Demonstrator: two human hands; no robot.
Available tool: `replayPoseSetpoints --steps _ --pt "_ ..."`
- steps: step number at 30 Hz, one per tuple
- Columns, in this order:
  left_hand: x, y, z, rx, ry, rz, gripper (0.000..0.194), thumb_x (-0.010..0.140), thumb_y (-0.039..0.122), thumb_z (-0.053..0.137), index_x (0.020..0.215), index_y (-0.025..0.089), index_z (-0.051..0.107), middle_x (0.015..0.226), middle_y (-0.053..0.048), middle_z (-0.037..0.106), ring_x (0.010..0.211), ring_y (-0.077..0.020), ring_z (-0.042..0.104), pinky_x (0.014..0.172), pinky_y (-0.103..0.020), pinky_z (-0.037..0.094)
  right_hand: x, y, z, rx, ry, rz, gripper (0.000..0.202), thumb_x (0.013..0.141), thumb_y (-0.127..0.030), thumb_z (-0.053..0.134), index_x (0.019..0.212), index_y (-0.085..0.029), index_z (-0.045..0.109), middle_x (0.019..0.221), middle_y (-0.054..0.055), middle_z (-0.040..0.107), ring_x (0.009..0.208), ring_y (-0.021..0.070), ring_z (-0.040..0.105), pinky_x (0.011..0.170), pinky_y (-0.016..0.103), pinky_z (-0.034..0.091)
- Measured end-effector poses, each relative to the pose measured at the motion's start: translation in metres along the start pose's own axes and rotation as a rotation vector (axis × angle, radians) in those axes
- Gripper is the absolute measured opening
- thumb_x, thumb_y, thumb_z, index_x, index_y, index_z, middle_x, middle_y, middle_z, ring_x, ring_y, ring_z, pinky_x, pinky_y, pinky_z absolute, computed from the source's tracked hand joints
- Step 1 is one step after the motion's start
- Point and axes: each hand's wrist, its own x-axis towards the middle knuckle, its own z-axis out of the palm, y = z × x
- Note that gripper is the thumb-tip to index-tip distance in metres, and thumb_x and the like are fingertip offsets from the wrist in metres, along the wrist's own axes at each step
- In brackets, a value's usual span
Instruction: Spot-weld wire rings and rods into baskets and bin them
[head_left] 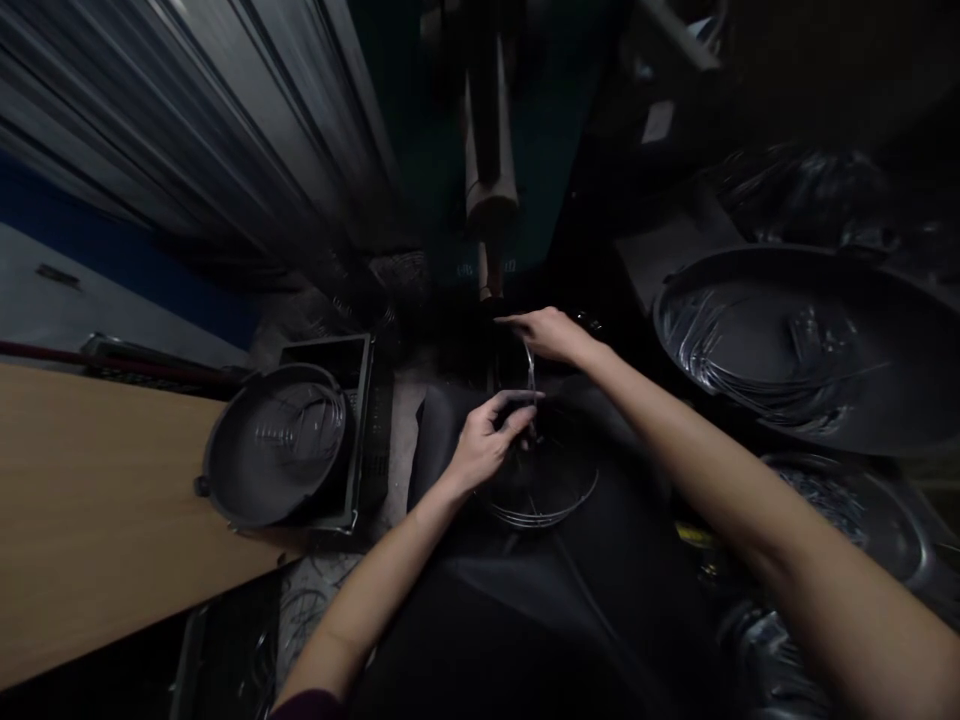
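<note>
Dim light (mostly shadow), tan board (97,500), grey floor (404,430)

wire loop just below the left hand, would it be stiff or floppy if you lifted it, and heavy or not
The wire loop is probably springy rather than floppy, since its thin strands hold a smooth curve. It's likely light for its size, being mostly open space. Its shiny strands may feel a bit slippery.
</note>
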Motion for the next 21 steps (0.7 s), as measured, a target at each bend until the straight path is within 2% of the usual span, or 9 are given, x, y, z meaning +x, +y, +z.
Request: replayPoseSetpoints --steps 4,7,11,13,15,18,20,21 --pt "0.007 0.012 0.002 0.102 -0.136 -0.073 0.039 0.086 0.043 0.057 0.112 0.016 0.064 0.069 0.001 0.057 0.054 -0.0068 0.049 0.055 -0.019 0.041 -0.005 0.011 0.001 0.037 0.031 -0.017 0.040 0.093 -0.018 0.045 0.130 -0.024 0.057 0.118 0.006 0.065 0.103 0.0255 0.062 0.089 0.035 0.047" --pt "0.015 0.019 0.001 0.237 -0.104 -0.061 0.039 0.090 0.042 0.049 0.119 0.018 0.059 0.065 0.003 0.057 0.051 -0.0068 0.046 0.054 -0.019 0.039 -0.008 0.017 -0.001 0.031 0.014 -0.013 0.040 0.091 -0.016 0.046 0.128 -0.025 0.059 0.114 0.006 0.067 0.098 0.0257 0.064 0.086 0.036 0.048" --pt "0.022 0.029 -0.006 0.450 -0.043 0.012 0.036 0.094 0.034 0.043 0.124 0.019 0.055 0.069 0.002 0.062 0.067 -0.0107 0.055 0.070 -0.022 0.043 -0.014 0.034 -0.002 0.085 0.026 -0.008 0.043 0.088 -0.010 0.048 0.126 -0.026 0.061 0.105 0.003 0.070 0.087 0.0211 0.065 0.082 0.033 0.048" --pt "0.022 0.032 -0.005 0.384 -0.094 -0.021 0.036 0.093 0.035 0.044 0.121 0.016 0.057 0.070 0.000 0.063 0.068 -0.0112 0.057 0.070 -0.023 0.044 -0.010 0.036 -0.001 0.110 0.022 -0.017 0.043 0.088 -0.011 0.048 0.126 -0.025 0.061 0.102 0.004 0.071 0.084 0.0204 0.065 0.081 0.032 0.048" --pt "0.023 0.029 0.000 0.261 -0.198 -0.090 0.037 0.092 0.037 0.047 0.115 0.012 0.060 0.069 -0.002 0.064 0.066 -0.0112 0.058 0.068 -0.023 0.044 -0.003 0.030 -0.001 0.125 0.022 -0.039 0.041 0.089 -0.013 0.048 0.127 -0.025 0.060 0.105 0.005 0.070 0.087 0.0214 0.064 0.083 0.032 0.048" --pt "0.025 0.021 0.010 0.145 -0.319 -0.148 0.036 0.089 0.040 0.053 0.106 0.010 0.064 0.069 -0.004 0.065 0.064 -0.0108 0.059 0.066 -0.023 0.045 -0.005 0.017 -0.008 0.068 0.027 0.031 0.045 0.090 -0.018 0.051 0.135 -0.021 0.052 0.110 0.011 0.068 0.095 0.0273 0.063 0.086 0.039 0.047" --pt "0.029 0.017 0.011 0.058 -0.288 -0.151 0.036 0.088 0.042 0.056 0.103 0.010 0.063 0.070 -0.005 0.066 0.061 -0.0105 0.060 0.064 -0.023 0.046 -0.025 0.011 -0.015 0.025 0.072 0.104 0.052 0.089 -0.020 0.052 0.141 -0.017 0.044 0.110 0.015 0.066 0.099 0.0313 0.061 0.087 0.044 0.046" --pt "0.031 0.016 0.009 0.007 -0.252 -0.156 0.037 0.087 0.043 0.056 0.103 0.010 0.062 0.071 -0.006 0.067 0.060 -0.0107 0.060 0.063 -0.023 0.047 -0.040 0.008 -0.018 0.052 0.088 0.110 0.051 0.089 -0.021 0.053 0.139 -0.016 0.046 0.110 0.015 0.066 0.100 0.0316 0.061 0.089 0.045 0.045"
